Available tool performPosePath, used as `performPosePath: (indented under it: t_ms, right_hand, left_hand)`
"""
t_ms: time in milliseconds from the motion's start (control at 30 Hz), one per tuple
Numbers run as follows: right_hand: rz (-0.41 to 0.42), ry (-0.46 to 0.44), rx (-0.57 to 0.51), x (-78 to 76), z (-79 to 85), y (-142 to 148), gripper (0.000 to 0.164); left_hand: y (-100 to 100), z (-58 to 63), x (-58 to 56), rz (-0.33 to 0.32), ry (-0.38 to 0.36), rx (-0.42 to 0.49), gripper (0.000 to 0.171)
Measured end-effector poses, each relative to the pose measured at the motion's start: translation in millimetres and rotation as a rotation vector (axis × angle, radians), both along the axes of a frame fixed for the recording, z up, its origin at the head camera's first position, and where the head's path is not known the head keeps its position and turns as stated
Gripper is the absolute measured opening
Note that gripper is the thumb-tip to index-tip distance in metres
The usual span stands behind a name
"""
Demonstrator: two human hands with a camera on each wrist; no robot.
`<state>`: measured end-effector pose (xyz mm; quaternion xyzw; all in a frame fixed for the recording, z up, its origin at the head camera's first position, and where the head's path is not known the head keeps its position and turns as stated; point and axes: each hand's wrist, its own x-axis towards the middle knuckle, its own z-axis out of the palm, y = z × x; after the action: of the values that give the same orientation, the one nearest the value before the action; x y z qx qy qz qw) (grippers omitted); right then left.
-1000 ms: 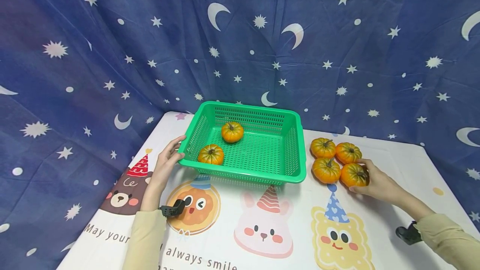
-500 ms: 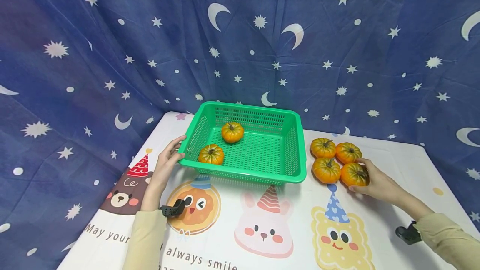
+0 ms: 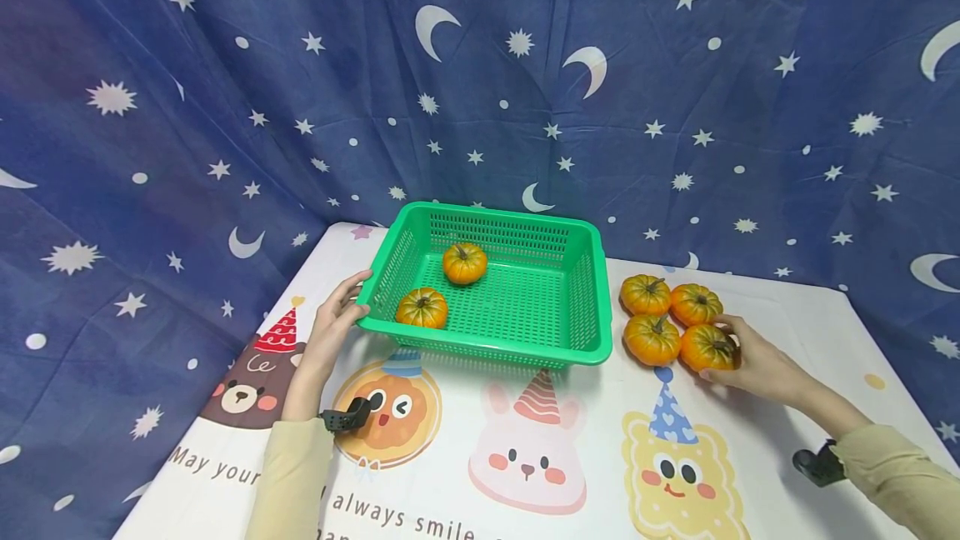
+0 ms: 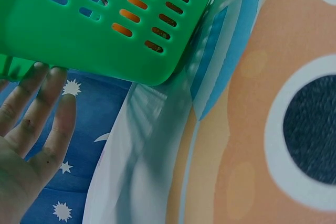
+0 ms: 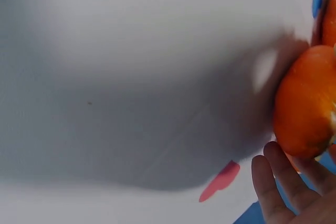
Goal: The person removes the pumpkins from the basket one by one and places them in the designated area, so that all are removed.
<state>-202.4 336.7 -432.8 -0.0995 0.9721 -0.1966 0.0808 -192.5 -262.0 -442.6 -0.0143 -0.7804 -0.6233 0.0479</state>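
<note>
A green plastic basket (image 3: pixel 487 344) stands on the table with two small orange pumpkins in it, one pumpkin (image 3: pixel 464 263) toward the back and another pumpkin (image 3: pixel 422 308) near the front left corner. At the basket's left rim, my left hand (image 3: pixel 332 326) rests with fingertips touching; the left wrist view shows these fingers (image 4: pixel 55 124) mostly straight. To the right, several more pumpkins (image 3: pixel 646 296) sit in a tight cluster. My right hand (image 3: pixel 767 365) grips the nearest right pumpkin (image 3: pixel 705 346) between thumb and fingers, still among the others. The right wrist view shows fingers (image 5: pixel 286 174) against its side.
A white tablecloth (image 3: pixel 420 507) with cartoon prints covers the table. Behind it hangs a blue curtain (image 3: pixel 480 90) with moons and stars. A strip of tablecloth separates the basket from the pumpkin cluster.
</note>
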Motion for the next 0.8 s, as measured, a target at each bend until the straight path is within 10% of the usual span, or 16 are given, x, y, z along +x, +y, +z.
performPosePath:
  t_ms: [800]
  right_hand:
    - [0.03,0.099,-0.072,5.7,43.6,5.5,0.073]
  left_hand:
    - [1.4,1.6,0.8,0.007,0.006,0.003,0.053]
